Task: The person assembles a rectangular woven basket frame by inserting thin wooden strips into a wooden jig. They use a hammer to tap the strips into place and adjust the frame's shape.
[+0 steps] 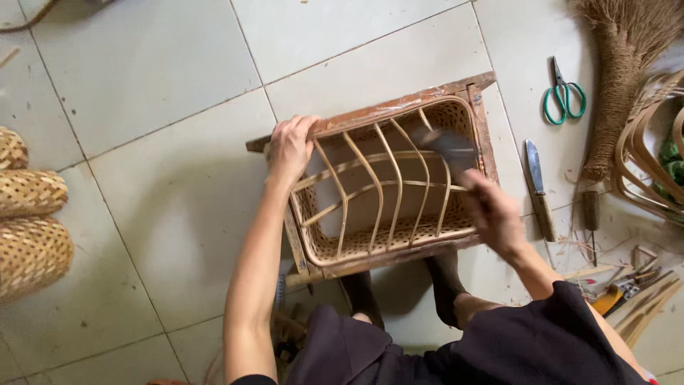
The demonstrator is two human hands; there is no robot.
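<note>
A rectangular woven bamboo basket (pixel 399 239) sits in a wooden frame (pixel 399 107) on the tiled floor, open side up, with curved bamboo ribs across it. My left hand (pixel 291 146) grips the frame's far-left corner. My right hand (pixel 491 210) hovers over the basket's right side, holding a dark tool (pixel 449 148) whose head is blurred above the ribs near the right rim. My feet in dark socks rest against the frame's near edge.
Green-handled scissors (pixel 564 96), a knife (pixel 538 187) and an awl (pixel 591 217) lie on the floor to the right, beside a straw broom (pixel 620 64) and bent bamboo hoops (pixel 641 150). Woven baskets (pixel 28 228) stack at the left edge. Small tools and bamboo strips (pixel 627 289) lie near my right knee.
</note>
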